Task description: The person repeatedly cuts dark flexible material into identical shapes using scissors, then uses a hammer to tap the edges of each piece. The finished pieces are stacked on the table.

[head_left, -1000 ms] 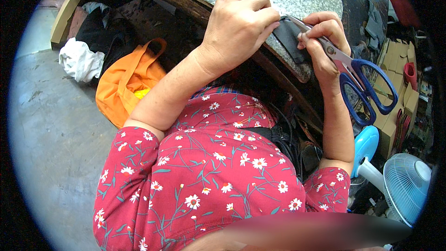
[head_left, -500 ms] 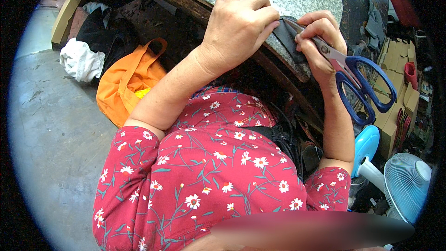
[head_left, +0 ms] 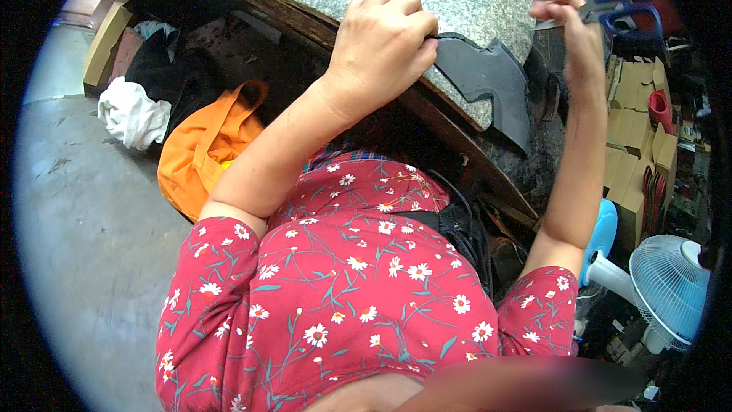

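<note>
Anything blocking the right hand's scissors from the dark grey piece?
Nothing visible: an open gap lies between the scissors in the right hand and the dark grey piece. The left hand grips the piece's left end, clear of that gap.

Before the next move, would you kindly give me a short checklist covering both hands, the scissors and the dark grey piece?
1. Left hand gripping the dark grey cut-out piece: ok, held at one end.
2. Scissors in the right hand: ok.
3. Scissors apart from the piece: ok, they are off to its right.
4. Piece fully supported by the speckled stone slab: not ok, part overhangs the edge.
5. Scissor blades closed: cannot tell, blurred and partly hidden by the hand.
</note>
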